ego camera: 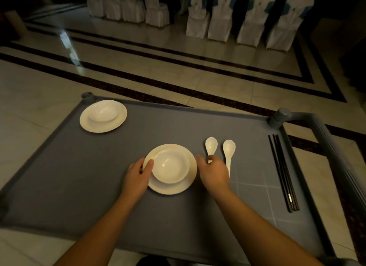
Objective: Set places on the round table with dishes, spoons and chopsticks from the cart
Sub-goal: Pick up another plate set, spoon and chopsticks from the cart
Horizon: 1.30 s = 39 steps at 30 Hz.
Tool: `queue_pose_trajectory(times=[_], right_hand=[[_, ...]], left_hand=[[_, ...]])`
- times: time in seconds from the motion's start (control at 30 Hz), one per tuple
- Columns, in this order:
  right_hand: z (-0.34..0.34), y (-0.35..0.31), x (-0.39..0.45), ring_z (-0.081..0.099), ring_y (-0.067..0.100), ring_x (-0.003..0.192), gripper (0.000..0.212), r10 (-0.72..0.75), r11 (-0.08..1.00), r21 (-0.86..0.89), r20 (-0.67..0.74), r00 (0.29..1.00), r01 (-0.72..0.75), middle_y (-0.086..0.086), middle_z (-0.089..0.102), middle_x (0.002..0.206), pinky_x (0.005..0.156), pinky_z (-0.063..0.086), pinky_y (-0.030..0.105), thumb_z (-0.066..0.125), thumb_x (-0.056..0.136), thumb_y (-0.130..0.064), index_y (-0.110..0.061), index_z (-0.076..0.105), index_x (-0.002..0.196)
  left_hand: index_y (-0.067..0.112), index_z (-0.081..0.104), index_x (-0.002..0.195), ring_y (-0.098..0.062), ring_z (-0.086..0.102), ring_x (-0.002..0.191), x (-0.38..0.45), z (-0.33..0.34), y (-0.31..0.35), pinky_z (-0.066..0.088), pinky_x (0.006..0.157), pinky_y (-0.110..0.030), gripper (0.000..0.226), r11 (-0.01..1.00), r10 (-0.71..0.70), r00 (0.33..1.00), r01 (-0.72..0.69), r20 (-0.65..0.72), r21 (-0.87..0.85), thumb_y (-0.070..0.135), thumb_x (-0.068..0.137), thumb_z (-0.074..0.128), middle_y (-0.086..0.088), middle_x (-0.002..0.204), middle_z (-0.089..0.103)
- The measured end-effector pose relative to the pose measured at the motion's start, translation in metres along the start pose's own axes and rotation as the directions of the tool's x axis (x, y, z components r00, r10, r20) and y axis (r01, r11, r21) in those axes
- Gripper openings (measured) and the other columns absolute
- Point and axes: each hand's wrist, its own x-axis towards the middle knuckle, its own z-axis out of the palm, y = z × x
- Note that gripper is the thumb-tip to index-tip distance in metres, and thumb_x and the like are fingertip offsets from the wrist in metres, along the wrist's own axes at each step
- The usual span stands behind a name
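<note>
On the grey cart top a white bowl sits on a white plate near the middle. My left hand touches the plate's left rim, thumb on top. My right hand is just right of the plate, fingers spread, covering the handle of one white spoon. A second white spoon lies beside it. Black chopsticks lie along the cart's right side. Another bowl-on-plate set stands at the far left corner. The round table is out of view.
The cart has a raised rim and a grey handle bar on the right. Polished tile floor with dark stripes stretches beyond. Rows of white-covered chairs stand at the far side of the room.
</note>
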Motion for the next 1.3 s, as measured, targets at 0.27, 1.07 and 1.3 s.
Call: queue_pose_trajectory(times=[0.27,1.07,1.3], right_hand=[[-0.006,-0.005,0.032,0.062,0.029,0.097,0.023,-0.045,0.884,-0.462,0.062,0.997,0.069,0.012,0.061,0.105,0.074,0.049,0.034,0.047,0.096,-0.013,-0.003,0.057,0.114],[-0.173,0.142,0.059,0.063,0.024,0.072,0.034,0.153,0.942,-0.264,-0.211,0.965,-0.207,0.008,0.066,0.086,0.064,0.048,0.032,0.071,0.085,-0.032,-0.008,0.064,0.108],[-0.162,0.125,0.064,0.062,0.023,0.073,0.022,0.147,0.82,-0.54,-0.125,0.981,-0.191,0.006,0.063,0.083,0.07,0.055,0.035,0.061,0.093,-0.026,-0.009,0.066,0.105]], left_hand=[[0.02,0.063,0.101,-0.018,0.06,0.096,-0.002,-0.002,0.004,0.05,0.09,-0.042,0.03,0.999,-0.034,0.999,0.034,0.01,-0.017,0.044,0.097,0.047,-0.001,0.109,0.062],[0.016,0.048,0.141,-0.032,0.046,0.13,0.002,0.007,-0.007,0.036,0.106,-0.047,0.05,0.995,-0.079,0.995,0.075,-0.063,-0.067,0.042,0.097,0.05,-0.011,0.144,0.048],[0.013,0.048,0.14,-0.03,0.046,0.13,-0.004,0.007,-0.001,0.035,0.106,-0.044,0.051,0.991,-0.068,0.996,0.062,-0.051,-0.115,0.041,0.098,0.049,-0.011,0.144,0.048]])
